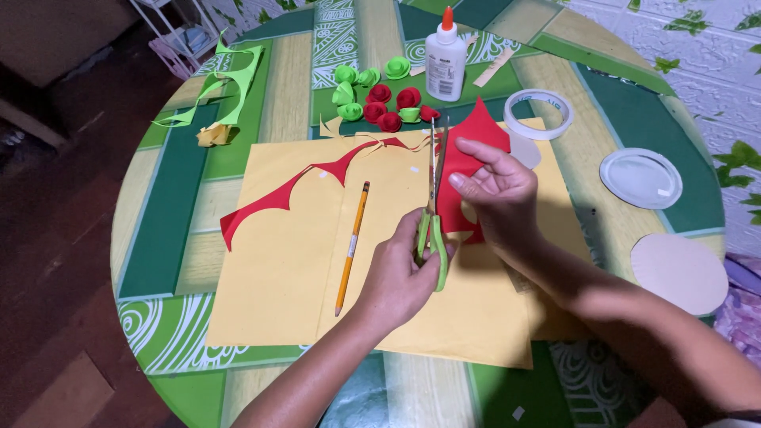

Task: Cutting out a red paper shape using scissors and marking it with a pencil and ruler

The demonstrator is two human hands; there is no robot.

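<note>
Round and patterned in green and pale wood bands, the desk [166, 238] carries a paper-craft spread, with a dark floor off its left edge. A large yellow sheet [277, 269] lies across the middle toward the near edge, serving as a working mat under the cutting.

The left hand [400, 273] has its grip closed through the green handles of the scissors [434, 198], blades pointing away toward the far edge and partly parted around the red paper [468, 150]. The right hand [495, 190] pinches that red piece between thumb and fingers just beside the blades, holding it up off the sheet so the edge meets the cut squarely. A long scalloped red offcut [301, 186] trails left from the blades across the yellow sheet, lying where it fell away.

A yellow pencil [351, 247] rests on the sheet just left of the left hand, within easy reach. Near the far edge, small rolled red and green paper roses [380, 99] are gathered in a cluster beside a white glue bottle [445, 59], kept together out of the cutting area. A tape roll [539, 113] sits right of the bottle; a clear round lid [640, 178] and a pale card circle [679, 272] lie toward the right edge. Green offcut strips [226, 83] are pushed to the far left.
</note>
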